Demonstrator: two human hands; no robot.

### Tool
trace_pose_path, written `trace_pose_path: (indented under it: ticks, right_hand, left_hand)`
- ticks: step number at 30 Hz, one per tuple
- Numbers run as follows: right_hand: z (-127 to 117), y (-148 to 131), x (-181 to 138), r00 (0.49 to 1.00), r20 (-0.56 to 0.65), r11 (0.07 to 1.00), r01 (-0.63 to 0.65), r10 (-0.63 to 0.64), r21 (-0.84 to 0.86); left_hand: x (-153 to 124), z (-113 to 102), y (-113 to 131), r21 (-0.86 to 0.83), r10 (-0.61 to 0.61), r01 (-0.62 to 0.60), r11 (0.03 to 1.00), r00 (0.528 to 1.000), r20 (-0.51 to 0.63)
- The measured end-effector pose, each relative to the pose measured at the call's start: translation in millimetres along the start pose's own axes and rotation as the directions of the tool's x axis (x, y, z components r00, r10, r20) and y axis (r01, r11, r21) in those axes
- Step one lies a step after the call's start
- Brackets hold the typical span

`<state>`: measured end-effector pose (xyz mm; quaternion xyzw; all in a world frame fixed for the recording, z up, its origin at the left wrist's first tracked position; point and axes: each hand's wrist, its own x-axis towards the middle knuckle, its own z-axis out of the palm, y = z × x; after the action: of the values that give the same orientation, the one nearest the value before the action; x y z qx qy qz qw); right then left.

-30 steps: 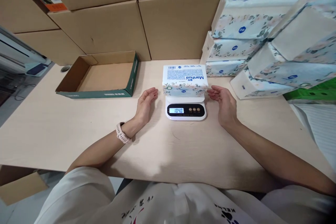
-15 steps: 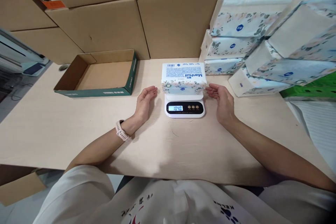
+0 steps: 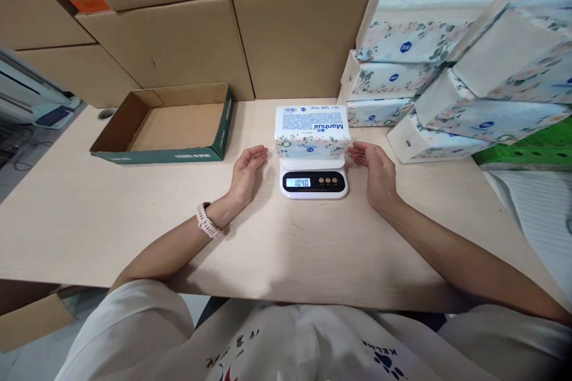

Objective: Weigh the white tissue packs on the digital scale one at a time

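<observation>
Head view: your Manhua tissue pack (image 3: pixel 313 125) sits flat on the white digital kitchen scale (image 3: pixel 313 165), toward the far edge of the table (image 3: pixel 268 250), about midway between the green cardboard tray (image 3: pixel 179 156) by the far-left corner and the stacked tissue packs (image 3: pixel 397 80) by the far-right corner. Display (image 3: pixel 298 183) looks to read 104.0, no hand in front of it.

Grip: both hands are released, nothing held. Left hand (image 3: pixel 245 174), fingers loosely curled, hovers or rests just beside the pack's left end, a gap showing. Right hand (image 3: pixel 379 175) is at the right end, fingertips so near that you can't tell touching from apart.

Doing it well, as judged: give the right fingertips a visible gap like the left, don't lean on the table, read the digits only once steady. If you lift the pack, press both ends evenly and gently; soft wrap likely dents.

Orientation: pack's long axis runs left to right, roughly parallel to the table's far edge and the scale's near edge. Printed face is up, lettering upside down to you, letter tops toward the table's near edge; floral long side faces you.
</observation>
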<state>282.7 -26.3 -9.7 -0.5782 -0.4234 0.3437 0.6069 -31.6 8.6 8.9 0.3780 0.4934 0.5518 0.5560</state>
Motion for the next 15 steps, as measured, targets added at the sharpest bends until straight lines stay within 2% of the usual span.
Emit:
trace_pose_path:
  ticks: [15]
  right_hand:
    - [-1.4,1.6,0.5,1.000,0.010,1.000,-0.009,0.009,0.014]
  left_hand:
    - [-0.3,1.1,-0.1,0.005,0.008,-0.008,1.000,1.000,-0.003]
